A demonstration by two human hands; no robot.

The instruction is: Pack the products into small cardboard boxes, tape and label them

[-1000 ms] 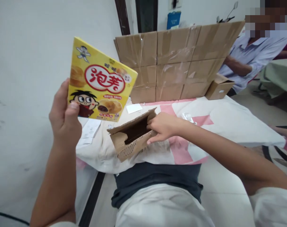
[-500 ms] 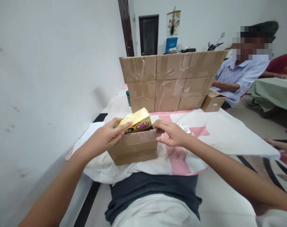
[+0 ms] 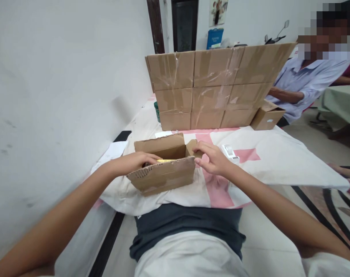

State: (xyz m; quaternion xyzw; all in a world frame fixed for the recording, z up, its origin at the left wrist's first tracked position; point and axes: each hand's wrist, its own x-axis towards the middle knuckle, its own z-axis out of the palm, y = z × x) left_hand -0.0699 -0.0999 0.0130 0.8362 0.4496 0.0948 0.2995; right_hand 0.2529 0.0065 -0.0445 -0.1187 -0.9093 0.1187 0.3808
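An open cardboard carton stands on the cloth-covered table in front of me, its top flaps raised. Inside it sits a yellow printed box, of which only a thin strip shows above the front wall. My left hand reaches over the carton's left side, its fingers closed on the yellow box; the fingertips are partly hidden inside. At the right end, my right hand holds the carton's side flap between thumb and fingers.
Stacked, taped cartons form a wall at the table's back. A smaller carton stands right of them, near a seated person. A white tape dispenser lies right of my right hand. White paper lies left.
The yellow box has gone down from above the carton's rim to inside it, my left hand lowering with it. My right hand stays at the side flap. The view has tilted down somewhat.
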